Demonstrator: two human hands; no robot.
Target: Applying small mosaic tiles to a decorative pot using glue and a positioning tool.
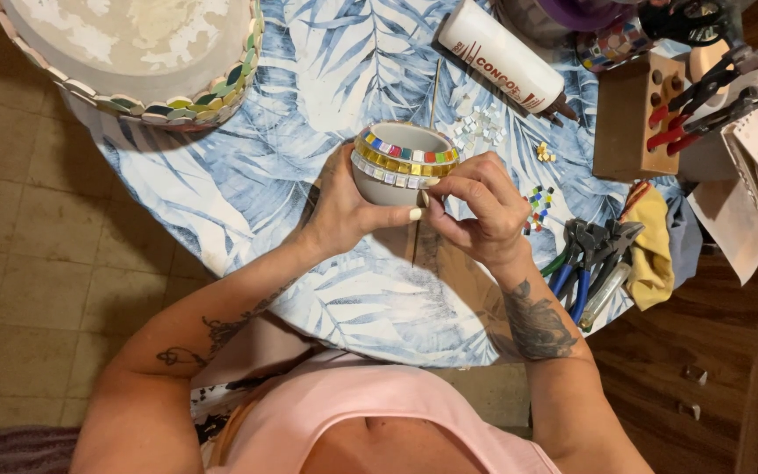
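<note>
Your left hand (344,211) cups the small mosaic pot (399,164) steady while your right hand (482,211) fingertips pinch a tile against its rim; press squarely.

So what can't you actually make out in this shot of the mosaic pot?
- Small grey pot, head view: its near side and base are hidden by the left hand and right hand.
- Whatever the right fingertips pinch at the rim: too small to tell.
- Large mosaic bowl: cut off by the top edge.
- Loose tiles: too small to tell their shapes.
- Blue-handled nippers: overlapping, so their count is unclear.
</note>
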